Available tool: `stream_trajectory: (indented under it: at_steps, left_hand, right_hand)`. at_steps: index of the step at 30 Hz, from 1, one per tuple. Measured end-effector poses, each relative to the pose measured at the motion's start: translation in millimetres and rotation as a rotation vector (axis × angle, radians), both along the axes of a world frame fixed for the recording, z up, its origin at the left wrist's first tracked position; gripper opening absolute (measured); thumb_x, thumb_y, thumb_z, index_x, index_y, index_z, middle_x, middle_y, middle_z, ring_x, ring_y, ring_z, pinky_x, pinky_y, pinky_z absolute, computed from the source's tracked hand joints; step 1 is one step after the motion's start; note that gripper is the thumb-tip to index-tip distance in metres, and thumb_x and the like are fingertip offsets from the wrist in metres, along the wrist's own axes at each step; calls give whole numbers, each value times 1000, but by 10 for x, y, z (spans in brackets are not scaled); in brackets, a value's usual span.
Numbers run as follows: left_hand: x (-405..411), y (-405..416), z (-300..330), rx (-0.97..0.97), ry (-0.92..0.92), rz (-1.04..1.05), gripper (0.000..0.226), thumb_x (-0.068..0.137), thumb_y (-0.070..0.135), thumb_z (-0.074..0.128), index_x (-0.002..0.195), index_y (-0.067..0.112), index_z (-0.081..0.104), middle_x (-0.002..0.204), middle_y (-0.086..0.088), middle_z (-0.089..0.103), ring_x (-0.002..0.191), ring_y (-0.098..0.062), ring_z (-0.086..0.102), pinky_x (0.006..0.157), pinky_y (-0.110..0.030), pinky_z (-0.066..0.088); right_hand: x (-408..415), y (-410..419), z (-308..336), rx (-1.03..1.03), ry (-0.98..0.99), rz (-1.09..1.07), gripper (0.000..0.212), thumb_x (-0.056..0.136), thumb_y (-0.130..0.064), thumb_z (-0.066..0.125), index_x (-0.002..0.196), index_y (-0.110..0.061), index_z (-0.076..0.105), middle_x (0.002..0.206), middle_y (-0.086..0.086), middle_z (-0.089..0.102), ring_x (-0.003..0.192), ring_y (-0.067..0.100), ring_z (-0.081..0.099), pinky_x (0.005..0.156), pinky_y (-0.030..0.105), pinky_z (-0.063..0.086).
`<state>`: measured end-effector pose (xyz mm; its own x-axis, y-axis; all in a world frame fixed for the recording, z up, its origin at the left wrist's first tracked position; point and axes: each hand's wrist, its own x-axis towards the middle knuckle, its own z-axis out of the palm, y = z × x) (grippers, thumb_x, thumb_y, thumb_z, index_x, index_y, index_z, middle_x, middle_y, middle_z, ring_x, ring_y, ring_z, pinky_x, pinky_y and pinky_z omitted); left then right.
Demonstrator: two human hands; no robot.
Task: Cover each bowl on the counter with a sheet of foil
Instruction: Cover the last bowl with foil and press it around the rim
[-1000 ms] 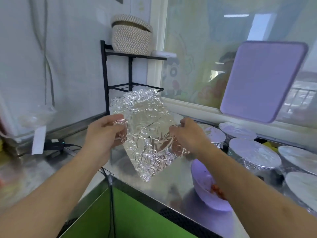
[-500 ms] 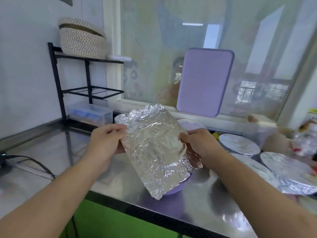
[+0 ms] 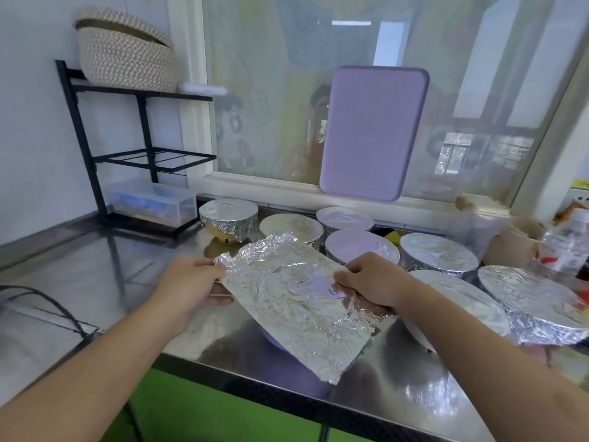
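Foil [image 3: 293, 298], a crinkled sheet, is held level just above a purple bowl [image 3: 274, 340] at the front edge of the steel desk [image 3: 95, 275]; only a sliver of the bowl shows under the sheet's near side. The left hand [image 3: 191, 288] pinches the foil's left corner, thumb on top and fingers curled beneath. The right hand [image 3: 373, 282] grips the foil's right edge, fingers curled over it, the sheet bunched under the palm.

Right of the foil, two covered bowls stand close together: one [image 3: 471, 298] partly behind the right forearm, the other [image 3: 535, 301] near the frame's right edge with its foil skirt hanging loose. Behind the foil stand five more covered bowls: one [image 3: 228, 218] farthest left, three in the middle [image 3: 291, 226] [image 3: 344, 218] [image 3: 361, 247], and one [image 3: 438, 253] to the right.

Left of the foil, cables [image 3: 47, 307] lie on the desk. Farther back on that side, a black rack [image 3: 127, 154] carries a woven basket [image 3: 124, 55] on top and a clear box [image 3: 153, 202] at its foot. Behind the foil, a purple board [image 3: 373, 132] leans against the window [image 3: 287, 90].
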<state>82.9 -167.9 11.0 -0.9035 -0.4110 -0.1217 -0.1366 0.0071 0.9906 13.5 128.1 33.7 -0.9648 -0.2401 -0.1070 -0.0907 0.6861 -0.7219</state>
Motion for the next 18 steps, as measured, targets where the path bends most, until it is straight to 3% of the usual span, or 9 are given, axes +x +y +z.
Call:
stream_trajectory:
  at_steps: [2,6,7,9,11,13,14,16,18]
  left_hand:
    - [-8,-26,-43,43,-40,14,15,102,-1,59,105,-12,68,84,-23,78,70,-33,77,55,-35,64]
    - [-13,-49,-109,46,-127,35,15,96,-4,57,98,-8,71,79,-19,77,63,-27,74,60,-35,63]
    - [-13,-40,-117,-38,-128,60,13,96,-3,59,101,-6,70,80,-16,78,66,-25,72,63,-35,61]
    - [-27,-29,-131,-447,-70,161,19,95,5,64,114,5,62,100,-7,70,85,-19,64,72,-33,51]
    - [-25,36,-107,-869,171,173,36,92,5,65,126,14,56,122,-2,55,109,-17,53,90,-32,44]
    - [-23,164,-3,-1047,416,2,39,94,7,64,131,17,58,132,3,50,122,-12,47,103,-32,40]
    - [-34,243,43,-1074,440,-132,37,99,15,62,135,19,57,139,6,49,129,-11,46,109,-30,38]
    - [-70,424,79,-1125,266,-395,52,107,42,50,155,22,44,161,11,35,149,-11,33,119,-29,28]
    - [-135,570,36,-1235,55,-538,79,105,66,35,168,21,18,175,10,10,160,-11,10,126,-32,14]
  right_hand:
    - [-16,-24,-28,-6,15,-16,38,103,-26,64,79,3,71,65,25,66,39,23,45,36,19,33]
    - [-34,-65,-41,58,86,-24,38,103,-27,64,87,7,71,56,8,66,30,15,47,33,18,32]
    - [-47,-75,-43,75,103,-22,38,104,-27,63,87,5,71,54,6,65,30,15,49,33,18,33]
    - [-80,-96,-48,97,136,-21,37,105,-29,61,87,1,72,56,1,69,35,17,57,36,19,39]
    - [-125,-116,-53,131,164,-15,36,106,-31,60,87,-3,73,63,-1,75,47,20,68,46,25,51]
    - [-163,-130,-55,157,163,-5,36,106,-31,59,87,-5,74,65,-1,76,49,22,70,52,28,56]
    - [-173,-136,-59,160,155,1,35,107,-30,59,86,-5,73,64,-1,75,46,21,69,51,28,56]
    - [-188,-140,-78,188,156,15,35,107,-29,58,85,-5,73,63,-3,75,43,16,66,53,28,56]
    - [-199,-145,-102,231,171,28,37,106,-29,57,84,-5,73,62,-3,75,44,13,65,56,27,56]
